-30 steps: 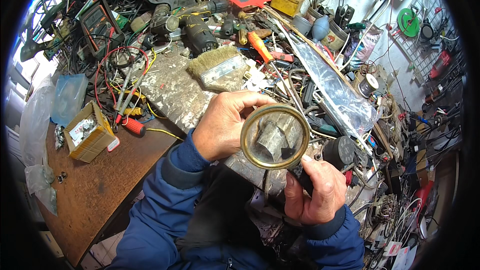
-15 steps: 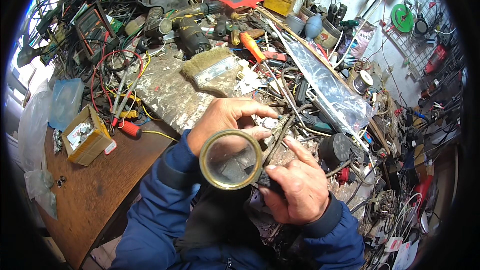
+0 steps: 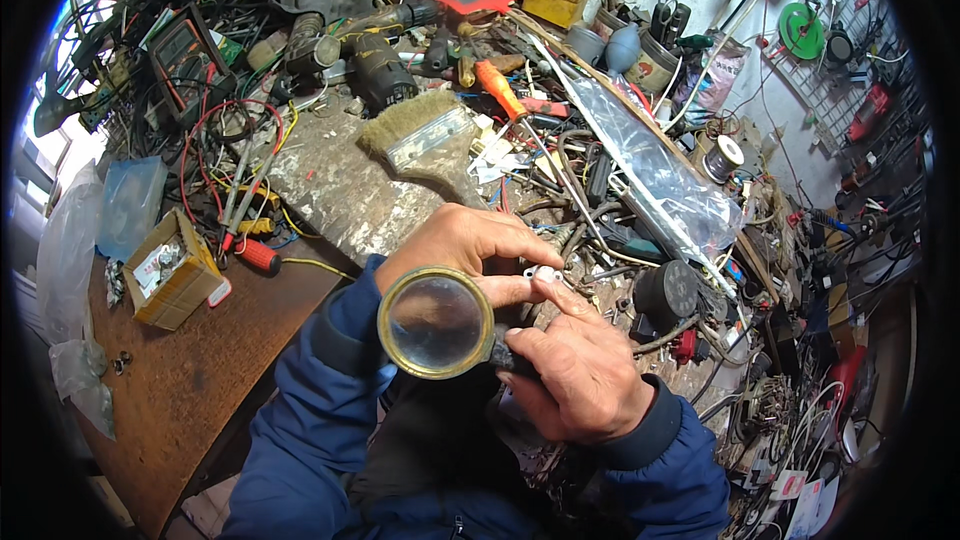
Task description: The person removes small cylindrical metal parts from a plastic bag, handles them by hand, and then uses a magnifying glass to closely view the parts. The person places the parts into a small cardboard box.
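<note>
My left hand (image 3: 462,248) pinches a small whitish piece (image 3: 541,273) between thumb and fingertips; its exact kind is too small to make out. My right hand (image 3: 575,370) is closed round the dark handle of a magnifying glass (image 3: 436,324), its brass-rimmed round lens hanging over my left wrist and cuff. The right index finger stretches forward and its tip touches the whitish piece. Beyond the hands lie a wide flat brush (image 3: 425,138) with pale bristles and a screwdriver (image 3: 500,90) with an orange handle and long shaft.
Left, a brown board (image 3: 215,370) bears an open cardboard box (image 3: 175,275) and a red-handled tool (image 3: 258,256). A multimeter (image 3: 187,50) and tangled cables fill the far left. A black cylinder (image 3: 666,290), a solder spool (image 3: 724,158) and a clear plastic bag (image 3: 650,160) crowd the right.
My right hand has moved left and its index finger has come onto the whitish piece. The magnifying glass has shifted left with it. My left hand has barely moved.
</note>
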`<action>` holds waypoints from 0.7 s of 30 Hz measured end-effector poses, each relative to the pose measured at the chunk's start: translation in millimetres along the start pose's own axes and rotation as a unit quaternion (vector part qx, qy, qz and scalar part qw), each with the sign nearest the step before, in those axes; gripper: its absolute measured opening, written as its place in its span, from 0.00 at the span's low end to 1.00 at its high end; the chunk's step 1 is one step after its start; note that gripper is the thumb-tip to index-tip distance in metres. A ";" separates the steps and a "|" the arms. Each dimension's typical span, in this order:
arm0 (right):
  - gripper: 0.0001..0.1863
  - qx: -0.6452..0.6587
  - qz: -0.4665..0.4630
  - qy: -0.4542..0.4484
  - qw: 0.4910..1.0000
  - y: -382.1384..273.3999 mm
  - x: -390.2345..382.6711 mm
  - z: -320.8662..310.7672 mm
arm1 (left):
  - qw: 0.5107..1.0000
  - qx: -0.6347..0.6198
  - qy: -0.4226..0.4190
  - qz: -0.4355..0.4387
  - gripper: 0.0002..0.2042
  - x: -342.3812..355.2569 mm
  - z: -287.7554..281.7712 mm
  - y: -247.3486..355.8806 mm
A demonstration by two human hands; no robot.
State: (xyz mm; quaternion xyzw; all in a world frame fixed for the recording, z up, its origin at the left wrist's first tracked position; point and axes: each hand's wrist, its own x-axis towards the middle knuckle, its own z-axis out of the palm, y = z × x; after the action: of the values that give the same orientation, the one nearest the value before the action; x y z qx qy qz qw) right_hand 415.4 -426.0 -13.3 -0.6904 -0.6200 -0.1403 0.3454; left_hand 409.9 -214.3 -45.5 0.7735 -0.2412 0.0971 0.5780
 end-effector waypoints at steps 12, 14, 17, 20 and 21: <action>0.19 0.001 0.005 -0.002 1.000 -0.6 0.1 -3.0 | 0.998 -0.009 0.004 -0.069 0.13 -1.2 -3.0 7.5; 0.19 0.003 0.001 -0.004 1.000 -1.2 0.7 -1.2 | 0.997 -0.012 0.003 -0.072 0.14 -1.1 -0.8 6.3; 0.18 0.003 -0.005 -0.004 1.000 -0.9 0.8 6.4 | 1.000 0.011 -0.002 -0.025 0.13 -0.7 1.2 2.7; 0.18 0.006 0.009 -0.003 1.000 -1.5 4.0 0.3 | 1.000 -0.011 -0.004 -0.027 0.14 -1.0 -0.4 4.2; 0.18 -0.007 0.018 0.004 1.000 -0.9 5.4 -2.8 | 1.000 0.009 -0.003 0.014 0.13 -1.0 -2.9 1.9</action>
State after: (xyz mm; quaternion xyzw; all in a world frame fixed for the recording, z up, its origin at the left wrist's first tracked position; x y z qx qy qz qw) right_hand 416.2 -423.8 -7.6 -0.7033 -0.6053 -0.1410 0.3451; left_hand 408.5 -211.7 -43.4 0.7751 -0.2529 0.1055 0.5693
